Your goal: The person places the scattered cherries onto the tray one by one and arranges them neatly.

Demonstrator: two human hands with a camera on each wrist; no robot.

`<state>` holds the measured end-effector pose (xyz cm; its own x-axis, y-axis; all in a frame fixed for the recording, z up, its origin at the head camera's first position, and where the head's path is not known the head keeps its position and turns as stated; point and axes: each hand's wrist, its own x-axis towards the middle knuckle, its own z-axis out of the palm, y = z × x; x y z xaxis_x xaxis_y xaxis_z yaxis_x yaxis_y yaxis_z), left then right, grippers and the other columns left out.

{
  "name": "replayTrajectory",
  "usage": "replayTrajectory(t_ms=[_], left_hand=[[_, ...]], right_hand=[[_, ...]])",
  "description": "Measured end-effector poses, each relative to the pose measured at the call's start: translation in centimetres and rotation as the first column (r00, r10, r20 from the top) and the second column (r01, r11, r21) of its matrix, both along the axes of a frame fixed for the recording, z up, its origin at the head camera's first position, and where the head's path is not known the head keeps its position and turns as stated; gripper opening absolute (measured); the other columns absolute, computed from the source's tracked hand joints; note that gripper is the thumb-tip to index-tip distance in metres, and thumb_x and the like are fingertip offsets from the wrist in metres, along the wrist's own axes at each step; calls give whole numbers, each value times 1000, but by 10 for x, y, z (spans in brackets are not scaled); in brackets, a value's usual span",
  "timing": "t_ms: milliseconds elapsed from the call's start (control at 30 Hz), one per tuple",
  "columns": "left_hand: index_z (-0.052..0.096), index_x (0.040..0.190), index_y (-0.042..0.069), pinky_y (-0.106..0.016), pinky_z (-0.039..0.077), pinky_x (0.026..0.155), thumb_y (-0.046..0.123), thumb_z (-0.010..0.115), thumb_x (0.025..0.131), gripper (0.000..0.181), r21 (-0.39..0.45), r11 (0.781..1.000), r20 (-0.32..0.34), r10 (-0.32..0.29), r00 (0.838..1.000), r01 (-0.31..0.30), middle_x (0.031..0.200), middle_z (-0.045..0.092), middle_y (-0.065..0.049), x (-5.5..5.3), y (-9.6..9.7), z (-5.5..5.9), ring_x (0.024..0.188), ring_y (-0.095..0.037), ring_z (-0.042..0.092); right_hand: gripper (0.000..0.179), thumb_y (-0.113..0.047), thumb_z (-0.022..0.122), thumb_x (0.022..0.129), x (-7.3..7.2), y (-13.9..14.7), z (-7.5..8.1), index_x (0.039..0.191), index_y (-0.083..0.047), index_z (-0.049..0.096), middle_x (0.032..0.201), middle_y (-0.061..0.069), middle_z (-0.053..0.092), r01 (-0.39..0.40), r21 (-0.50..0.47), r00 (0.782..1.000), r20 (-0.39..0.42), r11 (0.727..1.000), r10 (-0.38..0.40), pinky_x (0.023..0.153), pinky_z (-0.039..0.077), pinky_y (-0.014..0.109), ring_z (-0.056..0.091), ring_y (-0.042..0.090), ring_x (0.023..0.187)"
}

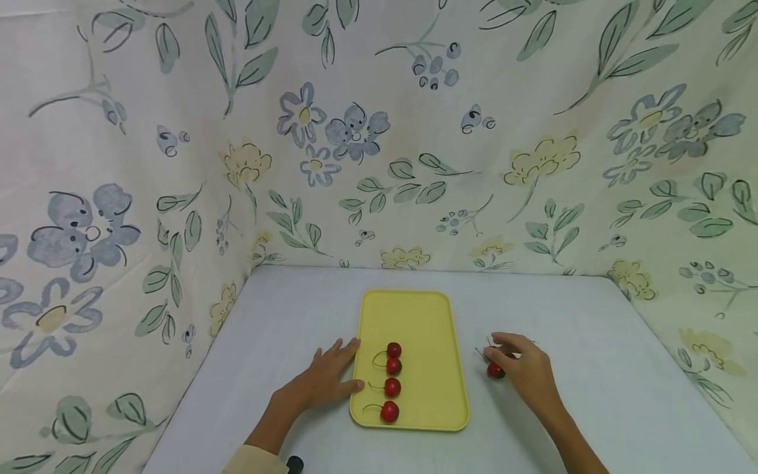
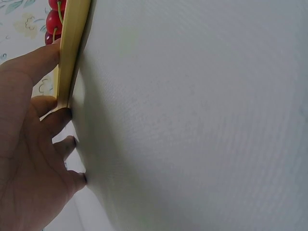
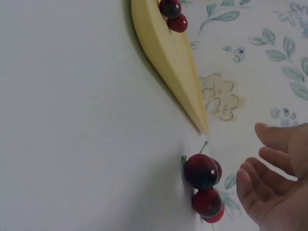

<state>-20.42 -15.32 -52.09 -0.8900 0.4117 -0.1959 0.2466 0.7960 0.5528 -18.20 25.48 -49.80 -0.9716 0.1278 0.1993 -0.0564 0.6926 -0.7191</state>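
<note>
Your right hand (image 1: 526,363) is the nearer one to the loose cherries (image 1: 496,370); your left hand (image 1: 328,377) is well apart from them, across the tray (image 1: 426,355). From the right hand, the cherries lie to the left, at and just below the tips of thumb and forefinger, on the surface (image 1: 568,309) beside the tray's right edge and apart from it. What a move with them would turn on, I judge, is that sideways line: the tray lies directly left of them, its long axis running away from you, so its long right edge faces the cherries.

Your right hand is bent at the fingers, with a gap between thumb and fingertips. The right wrist view shows it pinching nothing, a cluster of cherries just beside the fingertips; whether a finger brushes one, I cannot tell.

Your left hand is spread at the tray's left edge, thumb on the rim, other fingertips at or near its side. Four row cherries (image 1: 393,387) line up along the tray's long axis, left of its middle in the near half.
</note>
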Motion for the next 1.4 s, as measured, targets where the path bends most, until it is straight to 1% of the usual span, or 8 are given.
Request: replayTrajectory(t_ms=[167, 367, 467, 567, 733, 967, 1133, 1400], left_hand=[[30, 168, 12, -69, 8, 129, 54, 70, 98, 91, 1, 1000, 0, 1, 1000, -1, 173, 33, -8, 0, 0, 1, 163, -38, 19], [30, 169, 13, -69, 7, 129, 55, 69, 98, 91, -2, 1000, 5, -1, 1000, 1, 174, 32, -7, 0, 0, 0, 164, -37, 18], [30, 169, 13, -68, 7, 129, 56, 68, 98, 91, -5, 1000, 7, -1, 1000, 1, 174, 32, -6, 0, 0, 0, 164, -36, 18], [30, 169, 13, -69, 8, 129, 56, 68, 98, 92, -5, 1000, 7, -2, 1000, 2, 174, 32, -6, -1, 0, 0, 164, -37, 18], [30, 169, 13, -69, 8, 129, 56, 69, 97, 92, -7, 1000, 9, 1, 1000, -1, 174, 32, -6, -1, 0, 1, 164, -37, 19], [29, 169, 14, -68, 7, 129, 56, 68, 98, 92, -8, 1000, 18, 7, 1000, -7, 174, 32, -5, -1, 1, 3, 164, -36, 18], [30, 169, 13, -69, 8, 129, 56, 69, 97, 92, -6, 1000, 16, 4, 1000, -4, 174, 32, -7, 0, 1, 3, 163, -37, 19], [30, 169, 14, -68, 8, 129, 56, 69, 98, 91, -3, 1000, 14, 3, 1000, -3, 174, 32, -6, 0, 0, 3, 164, -38, 18]], right_hand=[[43, -34, 80, 97, 2, 11, -1, 130, -7, 74, 117, 10, 78, 23, 14, 1000, 9, 1000, -23, 87, 51, 23, 71, 26, 111], [42, -28, 78, 99, 4, 20, -4, 132, -4, 72, 128, 18, 73, 30, 25, 998, 46, 999, -31, 95, 55, 52, 68, 35, 117], [40, -23, 77, 99, 5, 23, -5, 133, -3, 71, 134, 22, 69, 34, 52, 996, 76, 998, -37, 95, 55, 56, 67, 38, 117], [41, -22, 78, 98, 4, 27, -7, 133, -2, 72, 136, 25, 67, 33, 75, 994, 101, 997, -41, 89, 57, 49, 67, 40, 116], [44, -23, 80, 96, 3, 32, -9, 132, 1, 72, 128, 26, 70, 35, 84, 989, 143, 996, -46, 73, 56, 31, 70, 40, 112], [44, -22, 79, 96, 0, 35, -15, 131, 3, 70, 124, 25, 72, 18, 82, 980, 198, 996, -34, 75, 57, 33, 70, 40, 111], [42, -16, 78, 97, 0, 34, -18, 132, 5, 69, 122, 24, 73, 6, 74, 976, 219, 997, -22, 72, 57, 29, 70, 39, 110], [41, -14, 78, 96, -1, 37, -22, 132, 4, 69, 119, 23, 75, 6, 87, 978, 206, 996, -24, 69, 53, 24, 71, 38, 108]])
